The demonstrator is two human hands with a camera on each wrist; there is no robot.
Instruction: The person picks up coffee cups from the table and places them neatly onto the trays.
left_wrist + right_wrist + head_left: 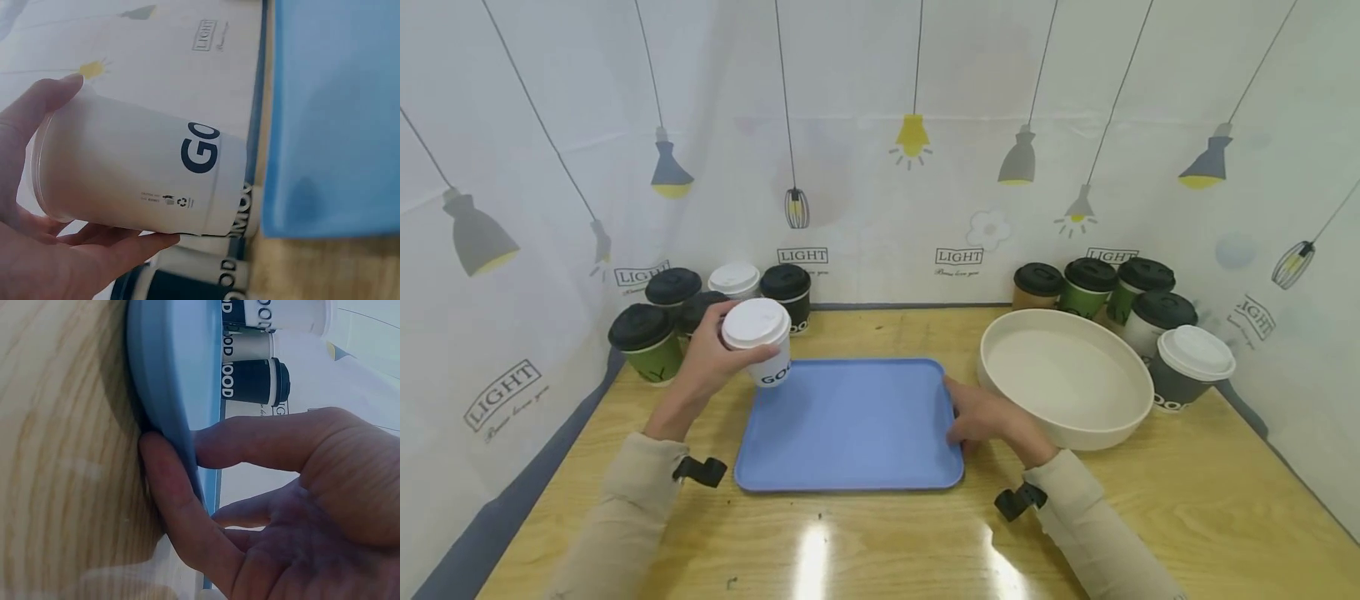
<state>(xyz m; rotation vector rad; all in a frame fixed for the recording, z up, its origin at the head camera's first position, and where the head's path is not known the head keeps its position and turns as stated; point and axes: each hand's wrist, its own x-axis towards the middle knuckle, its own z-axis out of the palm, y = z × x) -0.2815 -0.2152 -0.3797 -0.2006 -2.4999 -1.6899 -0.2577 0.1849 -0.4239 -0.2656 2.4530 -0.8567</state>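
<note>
In the head view, the left grip (pixel 709 357) curls round a cup (pixel 760 360) at the upper-left corner of the bare tray (pixel 857 425); work looks barely begun. More cups (pixel 786 293) stand upper left; a bowl (pixel 1067 367), right, may hem in the right grip (pixel 981 414). Left wrist: cup left, tray right. Right wrist: that grip pinches the tray's edge.
</note>
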